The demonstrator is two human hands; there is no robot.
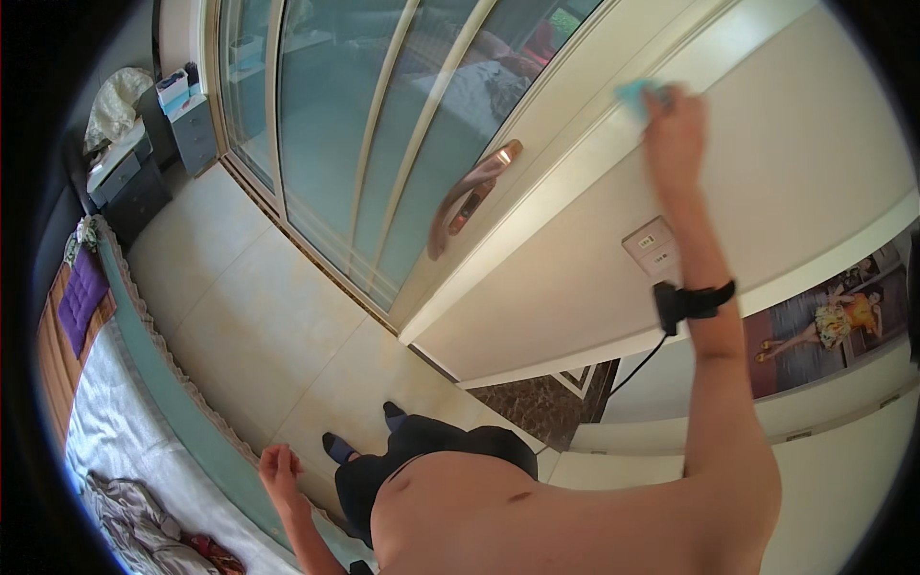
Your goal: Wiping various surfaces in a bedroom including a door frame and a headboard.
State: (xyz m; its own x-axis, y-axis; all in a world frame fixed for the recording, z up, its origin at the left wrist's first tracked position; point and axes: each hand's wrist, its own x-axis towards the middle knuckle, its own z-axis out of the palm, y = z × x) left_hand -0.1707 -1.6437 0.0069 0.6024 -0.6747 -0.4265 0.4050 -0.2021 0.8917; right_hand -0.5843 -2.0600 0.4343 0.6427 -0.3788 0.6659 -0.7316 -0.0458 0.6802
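Note:
My right hand (pixel 677 123) is raised high, its fingers closed on a light blue cloth (pixel 631 94). The cloth lies against the white door frame (pixel 599 134), above and to the right of the copper-coloured door handle (pixel 479 187). A black band with a small box and a cable (pixel 692 303) circles my right forearm. Low on the left, my left hand (pixel 281 471) hangs beside the bed with its fingers curled in and nothing visible in them.
A glass sliding door (pixel 355 125) fills the upper middle. A wall switch plate (pixel 654 247) sits below my right hand. At the left stands a bed (pixel 153 402) with rumpled clothing (pixel 134 522), a purple cushion (pixel 83 297) nearby. Grey drawers (pixel 195 134) stand behind; a picture (pixel 834 321) lies right.

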